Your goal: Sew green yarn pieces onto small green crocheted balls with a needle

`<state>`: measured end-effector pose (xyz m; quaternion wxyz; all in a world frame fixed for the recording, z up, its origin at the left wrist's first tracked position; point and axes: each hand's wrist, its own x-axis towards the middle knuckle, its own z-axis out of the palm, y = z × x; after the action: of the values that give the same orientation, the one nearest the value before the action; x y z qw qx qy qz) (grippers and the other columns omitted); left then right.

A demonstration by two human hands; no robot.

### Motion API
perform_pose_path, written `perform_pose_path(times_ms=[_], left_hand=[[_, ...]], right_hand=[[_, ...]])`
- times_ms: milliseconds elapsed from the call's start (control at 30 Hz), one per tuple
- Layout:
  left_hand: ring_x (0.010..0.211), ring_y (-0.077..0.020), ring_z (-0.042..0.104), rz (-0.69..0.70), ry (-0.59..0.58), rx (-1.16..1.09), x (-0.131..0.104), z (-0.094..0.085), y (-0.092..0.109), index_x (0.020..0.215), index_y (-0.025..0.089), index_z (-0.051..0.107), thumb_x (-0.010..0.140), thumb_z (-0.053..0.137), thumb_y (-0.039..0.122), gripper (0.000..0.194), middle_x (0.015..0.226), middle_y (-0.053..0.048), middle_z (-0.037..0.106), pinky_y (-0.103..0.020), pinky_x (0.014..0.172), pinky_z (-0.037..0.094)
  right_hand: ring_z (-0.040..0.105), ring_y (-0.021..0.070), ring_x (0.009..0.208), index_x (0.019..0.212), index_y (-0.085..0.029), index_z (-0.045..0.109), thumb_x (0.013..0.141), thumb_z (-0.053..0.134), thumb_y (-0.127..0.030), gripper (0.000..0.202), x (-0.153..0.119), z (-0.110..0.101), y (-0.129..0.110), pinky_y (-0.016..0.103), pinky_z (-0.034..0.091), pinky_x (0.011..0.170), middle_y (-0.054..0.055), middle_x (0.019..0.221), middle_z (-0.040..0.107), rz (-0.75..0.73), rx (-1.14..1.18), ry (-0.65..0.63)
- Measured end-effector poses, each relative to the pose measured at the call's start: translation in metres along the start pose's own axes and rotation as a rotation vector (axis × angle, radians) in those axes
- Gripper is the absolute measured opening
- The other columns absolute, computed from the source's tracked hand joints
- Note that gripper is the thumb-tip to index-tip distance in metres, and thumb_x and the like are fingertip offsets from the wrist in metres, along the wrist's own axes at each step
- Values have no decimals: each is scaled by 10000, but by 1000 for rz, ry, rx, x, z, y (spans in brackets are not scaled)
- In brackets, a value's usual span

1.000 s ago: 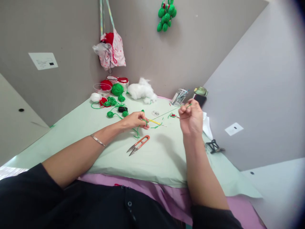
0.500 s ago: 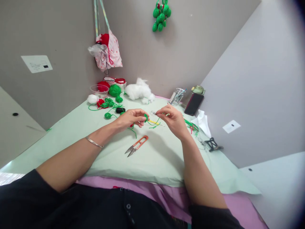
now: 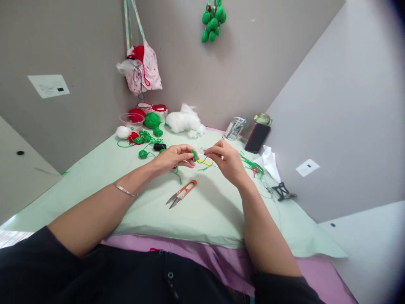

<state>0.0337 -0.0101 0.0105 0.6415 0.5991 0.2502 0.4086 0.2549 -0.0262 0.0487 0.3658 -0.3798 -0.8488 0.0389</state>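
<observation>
The left hand (image 3: 172,157) pinches a small green crochet piece (image 3: 193,156) between thumb and fingertips, a little above the pale green cloth (image 3: 205,211) that covers the table. The right hand (image 3: 228,160) is just beside it, with thumb and forefinger pressed together on something very thin; I think it is a needle or the end of the green yarn, but it is too small to tell. A loose green yarn tail (image 3: 177,173) hangs from the piece down to the cloth, and a yellow crochet hook (image 3: 206,162) lies under the two hands.

The piece looks very light and soft, so it probably bends and squashes under any strong pinch. In my judgement the good place to hold it is at its body, close to the point where the thread enters, with only a gentle grip (a hard grip would close the stitches). The yarn is limp and can slip or fray, so it is better to take it near its end.

An orange thread snipper (image 3: 182,193) lies on the cloth near the left wrist, apart from both hands. Balls of green yarn (image 3: 152,120) and white stuffing (image 3: 185,119) are well apart, at the far wall.
</observation>
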Motion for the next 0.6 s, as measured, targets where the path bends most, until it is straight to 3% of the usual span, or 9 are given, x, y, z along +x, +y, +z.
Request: perform_pose_path(times_ms=[600], left_hand=[[749,-112,634,-54,-19,-25,-2,2,4,958,135,651,797,711,333,262,841,-42,675,-269,789,535]], right_hand=[[535,147,752,897,-241,715,901,589,-208,131,-1,1,-2,295,419,718,22,815,557,-9,55,-17]])
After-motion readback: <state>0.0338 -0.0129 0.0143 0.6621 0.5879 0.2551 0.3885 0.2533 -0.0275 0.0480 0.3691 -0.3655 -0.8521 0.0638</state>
